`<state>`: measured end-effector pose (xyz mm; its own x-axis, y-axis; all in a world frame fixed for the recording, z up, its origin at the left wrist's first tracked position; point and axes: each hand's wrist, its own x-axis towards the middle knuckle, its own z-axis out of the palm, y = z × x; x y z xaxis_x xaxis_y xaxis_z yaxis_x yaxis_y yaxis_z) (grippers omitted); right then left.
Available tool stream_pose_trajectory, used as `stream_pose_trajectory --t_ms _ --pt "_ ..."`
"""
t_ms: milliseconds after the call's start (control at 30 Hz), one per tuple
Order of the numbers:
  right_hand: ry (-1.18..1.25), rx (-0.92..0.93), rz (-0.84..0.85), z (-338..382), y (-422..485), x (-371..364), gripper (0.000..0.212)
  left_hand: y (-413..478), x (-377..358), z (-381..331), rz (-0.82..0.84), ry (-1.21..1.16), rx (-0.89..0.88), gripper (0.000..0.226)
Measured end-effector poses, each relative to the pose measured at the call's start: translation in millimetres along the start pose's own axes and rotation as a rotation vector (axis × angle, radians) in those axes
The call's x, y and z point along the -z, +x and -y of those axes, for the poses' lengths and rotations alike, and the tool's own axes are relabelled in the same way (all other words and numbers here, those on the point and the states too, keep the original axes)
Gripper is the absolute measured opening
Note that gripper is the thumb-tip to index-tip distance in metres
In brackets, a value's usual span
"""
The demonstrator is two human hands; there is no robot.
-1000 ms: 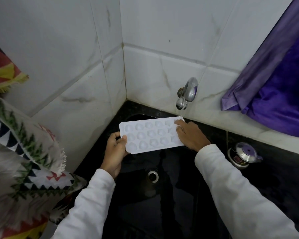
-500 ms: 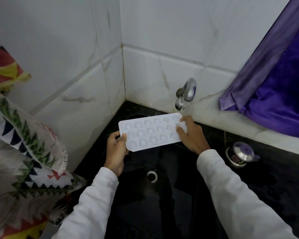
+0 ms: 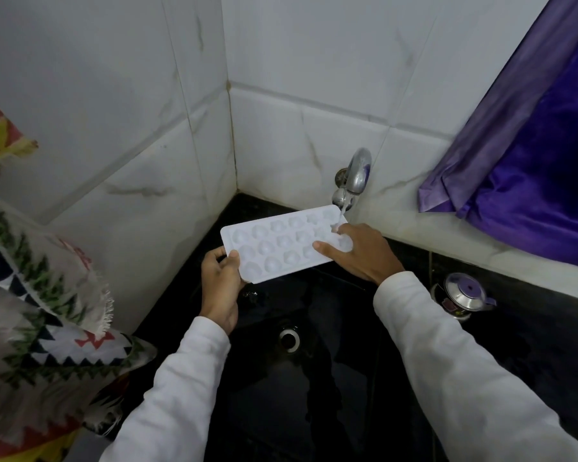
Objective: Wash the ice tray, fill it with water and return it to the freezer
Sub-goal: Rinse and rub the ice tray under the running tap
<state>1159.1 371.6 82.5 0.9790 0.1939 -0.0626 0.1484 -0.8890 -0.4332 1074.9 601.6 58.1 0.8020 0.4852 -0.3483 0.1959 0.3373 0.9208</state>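
A white ice tray [image 3: 277,243] with rows of small moulded cups is held over the black sink [image 3: 314,378]. My left hand [image 3: 219,281] grips its left end, thumb on top. My right hand [image 3: 361,251] lies on its right end, fingers spread flat over the cups. A metal tap [image 3: 356,173] on the tiled wall runs a thin stream of water onto the tray's far right corner, by my right fingers.
The sink's drain [image 3: 289,336] lies below the tray. A small steel pot with a purple lid [image 3: 464,295] stands on the black counter at right. Purple cloth [image 3: 531,175] hangs at upper right; a patterned fringed cloth [image 3: 37,315] hangs at left.
The tray has risen closer to the tap and water now falls onto its right corner. My right fingers have slid further left across the cups.
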Motion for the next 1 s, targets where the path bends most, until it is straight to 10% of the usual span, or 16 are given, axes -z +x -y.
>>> stream_pose_trajectory --t_ms 533,1000 --pt "-0.037 -0.081 -0.06 14.0 -1.1 -13.1 0.08 5.1 9.5 -1.8 0.009 0.041 -0.051 0.027" --pt "0.254 -0.001 -0.156 -11.4 -21.6 -7.9 0.036 15.7 6.5 -1.2 0.025 -0.021 0.019 0.031"
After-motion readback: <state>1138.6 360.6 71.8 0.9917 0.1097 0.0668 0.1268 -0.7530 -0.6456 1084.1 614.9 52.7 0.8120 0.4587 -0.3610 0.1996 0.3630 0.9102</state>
